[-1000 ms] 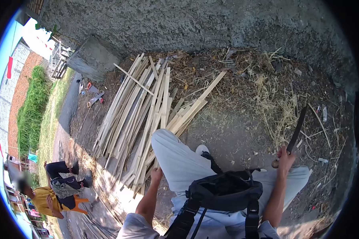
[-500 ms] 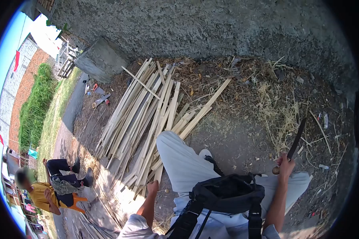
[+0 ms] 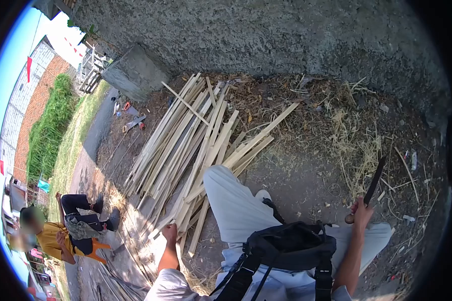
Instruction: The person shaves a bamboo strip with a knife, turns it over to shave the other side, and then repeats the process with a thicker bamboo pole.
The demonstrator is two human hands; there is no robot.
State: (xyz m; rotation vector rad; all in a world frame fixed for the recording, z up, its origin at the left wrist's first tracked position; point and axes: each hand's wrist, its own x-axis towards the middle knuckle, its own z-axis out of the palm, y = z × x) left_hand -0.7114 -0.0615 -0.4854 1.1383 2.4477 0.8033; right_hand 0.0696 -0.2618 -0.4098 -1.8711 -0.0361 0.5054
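Note:
My right hand [image 3: 362, 212] grips the wooden handle of a long dark-bladed knife [image 3: 375, 181], its blade pointing up and away over the ground beside my right knee. At the lower end of a large pile of pale wooden strips [image 3: 178, 145], my left hand [image 3: 170, 233] is closed on the end of a strip. The strips lie lengthwise in a loose heap left of my bent left knee, some crossing over others. A black bag [image 3: 291, 246] rests at my waist.
A person in a yellow top [image 3: 50, 238] sits on an orange stool [image 3: 99, 251] at the left. Saws [image 3: 134, 123] lie beyond the pile. A rough wall [image 3: 266, 40] runs along the top. Shavings [image 3: 349, 135] litter the ground at right.
My left hand has moved left and slightly away from me. Near my knee, strips at the pile's right side have shifted. The knife stays in my right hand.

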